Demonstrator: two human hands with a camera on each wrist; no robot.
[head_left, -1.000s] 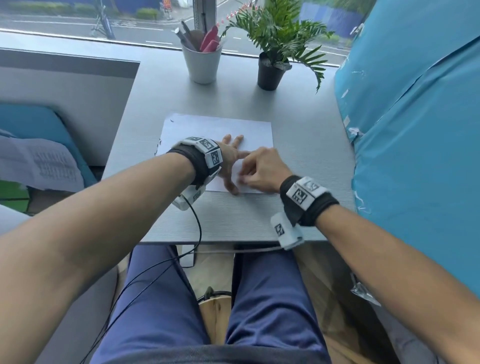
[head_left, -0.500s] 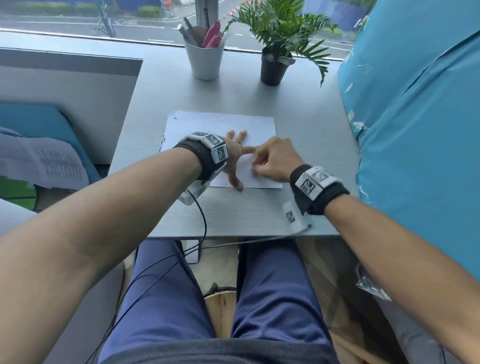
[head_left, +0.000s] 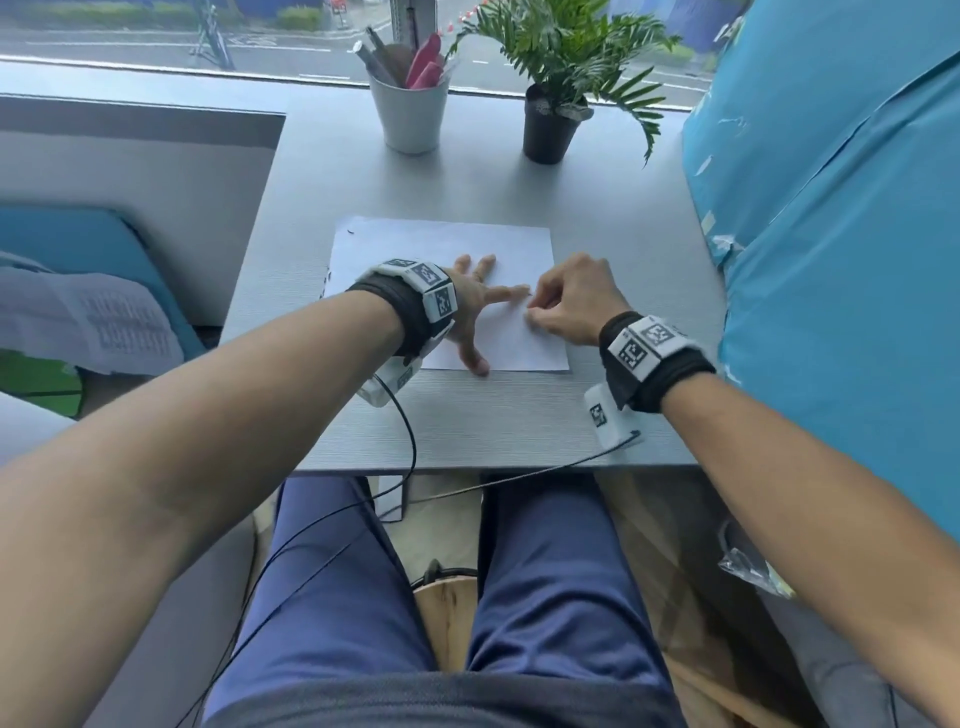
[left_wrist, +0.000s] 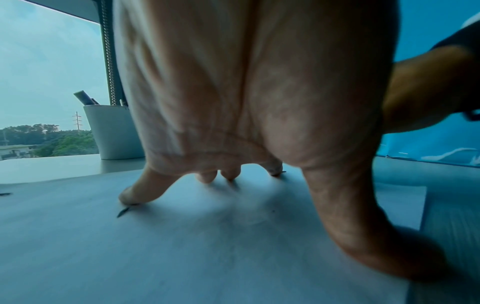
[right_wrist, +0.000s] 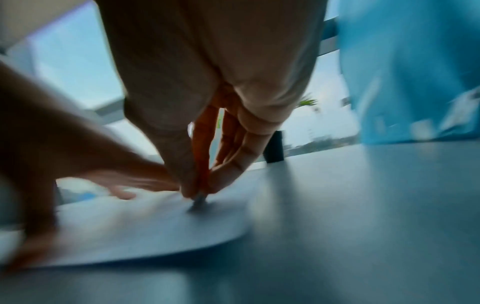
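Note:
A white sheet of paper (head_left: 441, 244) lies flat on the grey table (head_left: 623, 260). My left hand (head_left: 478, 306) is spread on it, straight fingers pressing down; the left wrist view shows the fingertips (left_wrist: 130, 197) on the sheet (left_wrist: 182, 246). My right hand (head_left: 540, 312) sits just right of the left index finger. In the blurred right wrist view, its thumb and fingers (right_wrist: 197, 185) pinch a small dark object (right_wrist: 199, 200) whose end touches the paper (right_wrist: 155, 226). I cannot tell what the object is. Tiny dark slivers (left_wrist: 123, 211) lie on the sheet.
A white cup of pens (head_left: 410, 109) and a potted plant (head_left: 553, 119) stand at the table's far edge by the window. A blue plastic-wrapped bulk (head_left: 831, 260) borders the right side. A grey partition (head_left: 130, 171) is on the left. Cables (head_left: 410, 441) hang from both wrists over the near edge.
My right hand has slid a little to the right across the paper, away from my left palm. My left hand has stayed spread on the sheet.

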